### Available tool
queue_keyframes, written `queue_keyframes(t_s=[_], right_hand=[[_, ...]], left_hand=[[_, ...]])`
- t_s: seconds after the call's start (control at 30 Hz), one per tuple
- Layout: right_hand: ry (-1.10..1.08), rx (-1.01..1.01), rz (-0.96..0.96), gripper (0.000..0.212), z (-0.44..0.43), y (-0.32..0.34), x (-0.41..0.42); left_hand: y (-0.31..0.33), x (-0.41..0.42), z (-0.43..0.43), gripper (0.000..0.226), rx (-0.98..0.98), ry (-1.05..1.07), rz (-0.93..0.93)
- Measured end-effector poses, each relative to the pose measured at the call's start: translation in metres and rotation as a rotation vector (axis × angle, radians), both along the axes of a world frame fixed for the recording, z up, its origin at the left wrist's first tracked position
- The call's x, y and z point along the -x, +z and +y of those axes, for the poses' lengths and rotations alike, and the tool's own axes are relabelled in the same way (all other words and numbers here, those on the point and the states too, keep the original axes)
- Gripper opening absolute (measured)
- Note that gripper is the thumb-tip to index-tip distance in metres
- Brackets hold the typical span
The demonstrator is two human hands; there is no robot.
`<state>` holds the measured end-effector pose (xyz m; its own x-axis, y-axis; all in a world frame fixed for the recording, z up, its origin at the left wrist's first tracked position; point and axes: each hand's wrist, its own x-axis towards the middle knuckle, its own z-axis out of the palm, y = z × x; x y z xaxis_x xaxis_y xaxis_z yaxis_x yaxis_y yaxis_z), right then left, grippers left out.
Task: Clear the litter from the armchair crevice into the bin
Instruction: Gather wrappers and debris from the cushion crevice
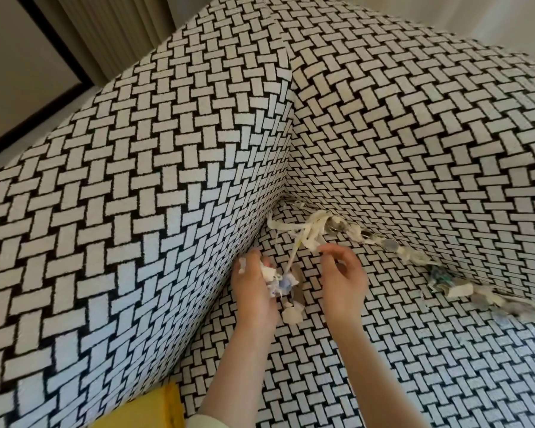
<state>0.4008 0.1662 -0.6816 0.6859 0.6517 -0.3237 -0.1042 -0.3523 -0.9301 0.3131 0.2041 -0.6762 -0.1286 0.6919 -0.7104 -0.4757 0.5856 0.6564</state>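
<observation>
I look down into the corner of a black-and-white woven-pattern armchair (136, 168). My left hand (254, 288) is closed around a wad of white and blue paper scraps (280, 281). My right hand (342, 273) is beside it, fingers curled, pinching white paper strips (306, 233) that trail up to the corner. More litter (393, 245), including paper bits and round foil-like pieces, lies along the crevice between seat and backrest, running right to a further cluster (454, 285). A few scraps (291, 315) lie on the seat under my hands. No bin shows.
The armrest rises at left and the backrest (414, 125) at right, meeting in a seam (291, 134). A yellow object (149, 409) sits at the bottom edge by the armrest. Curtains (112, 29) and a dark-framed panel (28, 66) stand behind.
</observation>
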Motion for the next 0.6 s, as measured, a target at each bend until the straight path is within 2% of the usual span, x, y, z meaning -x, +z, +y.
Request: queue_keyframes(t_s=[0.03,0.13,0.2,0.27,0.33,0.4,0.47,0.53,0.6], right_hand=[[0.063,0.069,-0.12,0.016,0.005,0.001,-0.002],[0.353,0.302,-0.526,0.055,0.024,0.0,-0.002],[0.477,0.39,-0.674,0.068,0.035,-0.001,0.0],[0.51,0.426,-0.686,0.06,0.042,-0.001,-0.003],[0.486,0.374,-0.662,0.041,0.042,-0.001,-0.009],[0.476,0.308,-0.701,0.029,0.037,-0.002,-0.012],[0.451,0.225,-0.68,0.024,0.03,-0.004,-0.012],[0.419,0.153,-0.594,0.021,0.022,-0.006,-0.01],[0.389,0.105,-0.489,0.017,0.014,-0.005,-0.007]], left_hand=[[0.0,0.002,-0.001,0.017,-0.025,-0.056,0.071],[0.004,0.001,-0.006,0.013,-0.199,-0.247,0.254],[0.005,0.001,-0.013,0.019,-0.369,-0.448,0.354],[0.0,0.004,-0.02,0.019,-0.57,-0.692,0.535],[-0.011,0.011,-0.023,0.009,-0.743,-0.929,0.821],[-0.021,0.017,-0.025,0.036,-0.771,-1.115,1.091],[-0.023,0.017,-0.029,0.053,-0.824,-1.217,1.307],[-0.023,0.016,-0.032,0.067,-0.849,-1.33,1.336],[-0.024,0.019,-0.029,0.077,-0.806,-1.422,1.188]])
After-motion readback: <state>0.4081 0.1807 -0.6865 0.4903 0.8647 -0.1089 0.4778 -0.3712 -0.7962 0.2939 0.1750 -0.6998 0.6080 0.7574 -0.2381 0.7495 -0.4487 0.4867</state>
